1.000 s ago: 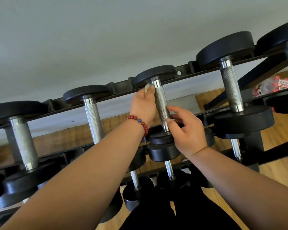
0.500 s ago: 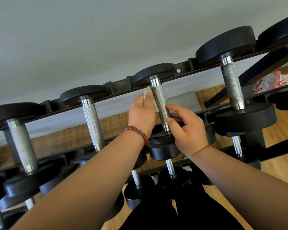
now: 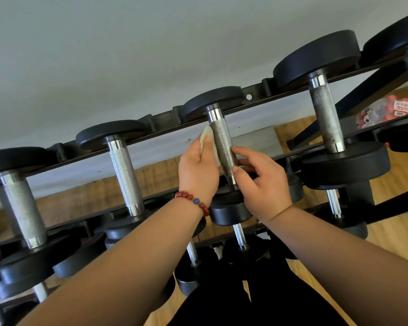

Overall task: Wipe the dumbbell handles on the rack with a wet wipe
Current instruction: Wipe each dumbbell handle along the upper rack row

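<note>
We work at the top tier of the black steel rack [image 3: 160, 120]. The middle dumbbell's knurled silver steel handle [image 3: 222, 137] lies across the two rails, between its black round weight plates [image 3: 212, 100]. Our left hand [image 3: 198, 170], with a red bead bracelet [image 3: 191, 200] at the wrist, pinches the white wet wipe [image 3: 206, 137] and presses it against the left side of this handle. Our right hand [image 3: 266, 184] grips the lower end of the same handle between curled thumb and fingers. Neighbouring dumbbells [image 3: 125, 175] rest on both sides, apart from both hands.
</note>
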